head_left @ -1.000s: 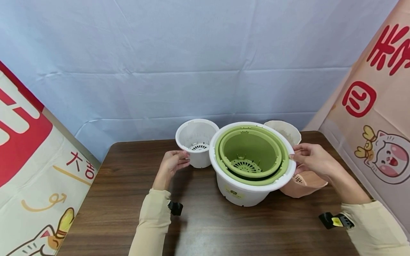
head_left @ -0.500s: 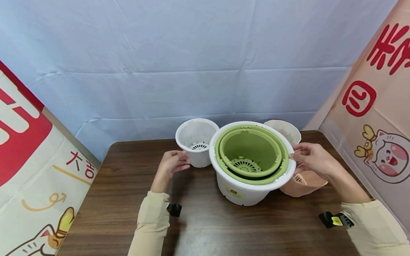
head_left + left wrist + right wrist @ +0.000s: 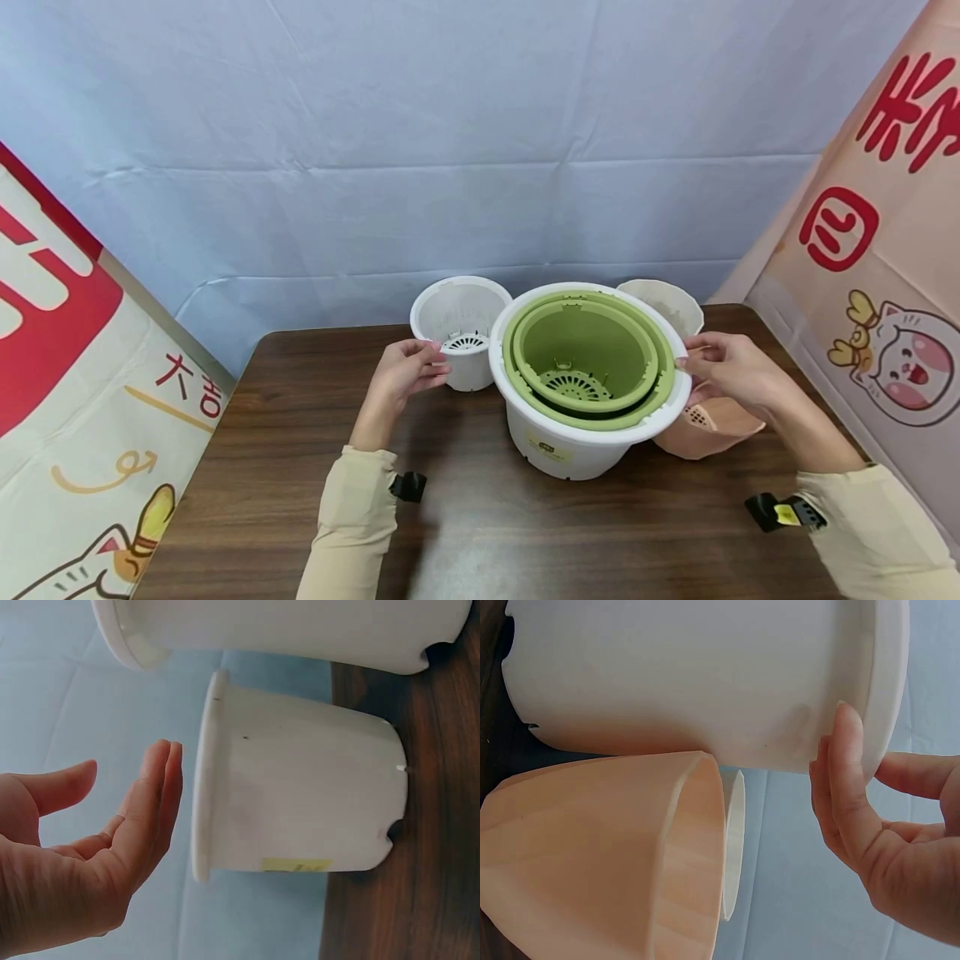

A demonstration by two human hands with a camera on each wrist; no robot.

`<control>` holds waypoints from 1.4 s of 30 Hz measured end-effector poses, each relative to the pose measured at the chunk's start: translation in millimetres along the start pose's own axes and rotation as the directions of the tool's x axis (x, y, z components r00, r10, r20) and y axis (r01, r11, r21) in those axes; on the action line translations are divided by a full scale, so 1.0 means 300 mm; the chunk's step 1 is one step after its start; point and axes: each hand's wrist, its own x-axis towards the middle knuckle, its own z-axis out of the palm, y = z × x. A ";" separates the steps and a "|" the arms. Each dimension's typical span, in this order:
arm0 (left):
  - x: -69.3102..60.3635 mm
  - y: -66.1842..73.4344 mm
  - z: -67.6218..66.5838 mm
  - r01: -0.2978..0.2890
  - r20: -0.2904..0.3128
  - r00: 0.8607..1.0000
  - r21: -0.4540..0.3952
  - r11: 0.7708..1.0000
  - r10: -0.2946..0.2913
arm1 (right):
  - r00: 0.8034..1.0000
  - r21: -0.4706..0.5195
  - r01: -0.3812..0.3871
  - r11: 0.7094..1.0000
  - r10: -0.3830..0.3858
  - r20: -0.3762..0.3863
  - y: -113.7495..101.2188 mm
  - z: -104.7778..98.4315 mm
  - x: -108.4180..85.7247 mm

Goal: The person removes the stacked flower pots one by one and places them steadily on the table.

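My right hand [image 3: 731, 367] grips the right rim of a large white plastic flower pot [image 3: 566, 454]. Thumb and fingers lie on either side of that rim in the right wrist view. Two green pots sit nested inside: an outer green pot [image 3: 603, 422] and a smaller inner green pot [image 3: 592, 346] with a slotted bottom. To their left stands a small white pot [image 3: 470, 375], also slotted at the bottom. My left hand [image 3: 401, 372] is by this small pot's front left rim. In the left wrist view its fingers are relaxed, with a gap between them and the pot.
Right of the large pot stands a pink faceted pot [image 3: 697, 437], partly hidden by my right hand. Behind it is a cream pot [image 3: 667, 296]. All stand on a dark wooden table [image 3: 300, 433], against a pale blue cloth [image 3: 450, 167]. Printed banners flank both sides.
My left hand has shifted very slightly beside the small white pot. The right hand keeps its hold on the large pot's rim, and the pots stay in place.
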 end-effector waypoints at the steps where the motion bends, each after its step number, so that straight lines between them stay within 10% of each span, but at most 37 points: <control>1: -0.002 0.003 0.003 -0.009 0.003 1.000 0.002 1.000 0.009 | 1.000 0.000 0.001 1.000 -0.001 -0.002 0.000 0.000 0.000; 42: -0.098 0.111 0.120 -0.122 0.137 0.985 0.113 0.986 0.106 | 1.000 0.002 0.011 1.000 -0.011 -0.008 0.004 0.003 0.000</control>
